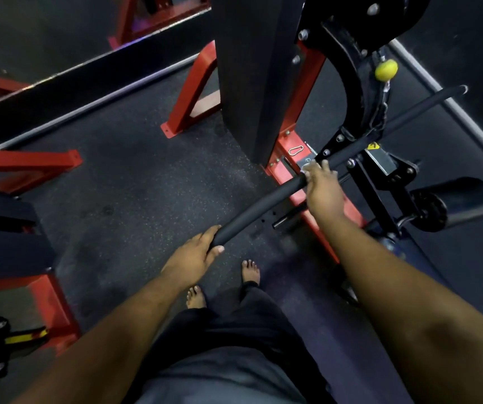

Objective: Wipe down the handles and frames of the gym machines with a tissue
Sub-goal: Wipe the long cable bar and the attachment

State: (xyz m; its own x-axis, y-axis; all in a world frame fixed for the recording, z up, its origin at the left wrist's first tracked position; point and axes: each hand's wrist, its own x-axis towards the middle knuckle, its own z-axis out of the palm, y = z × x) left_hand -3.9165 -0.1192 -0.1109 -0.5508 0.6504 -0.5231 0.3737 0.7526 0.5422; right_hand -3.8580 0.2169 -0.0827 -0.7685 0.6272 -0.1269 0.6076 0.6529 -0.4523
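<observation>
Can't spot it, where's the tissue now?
Head view, right of centre: the tissue peeks out under the right hand on the black bar, beside the red frame.

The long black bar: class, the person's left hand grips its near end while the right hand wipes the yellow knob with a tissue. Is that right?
Not quite. In the head view the right hand presses the tissue on the long black bar itself, farther along; the yellow knob is untouched. The left hand does grip the near end.

You see a matt black foam-like bar (263,204), glossy red painted metal frame (285,158), and speckled rough rubber floor (135,182).
</observation>
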